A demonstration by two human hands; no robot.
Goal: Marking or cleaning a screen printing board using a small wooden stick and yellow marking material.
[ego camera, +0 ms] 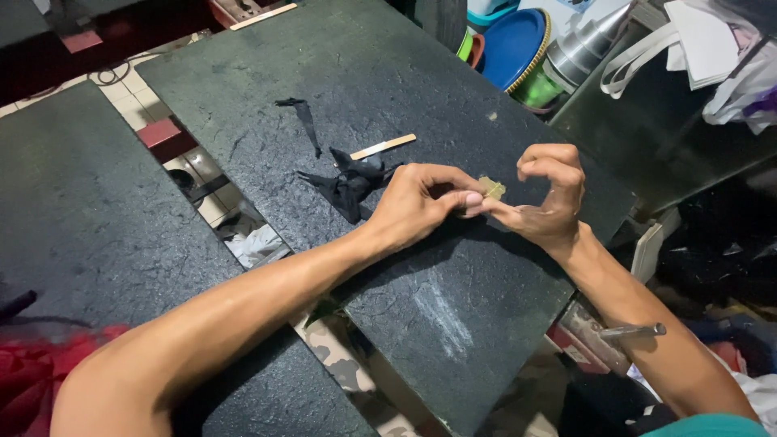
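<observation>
My left hand (421,202) and my right hand (546,198) meet over a dark stone-like slab (453,307). Between their fingertips sits a small yellowish scrap (491,188), pinched from both sides. The left fingers are curled around it; the right thumb and forefinger form a ring above it. Just left of my left hand lies a crumpled piece of black fabric (350,184). A thin wooden stick (384,146) rests on the slab beyond the fabric, and a narrow black fabric strip (305,120) lies further back.
A second dark slab (81,210) lies at the left, a gap between them showing tiled floor. Blue and green plastic basins (518,48) and a metal cone (587,44) stand at the back right. White bags (704,48) hang at the far right. Red cloth (40,364) lies bottom left.
</observation>
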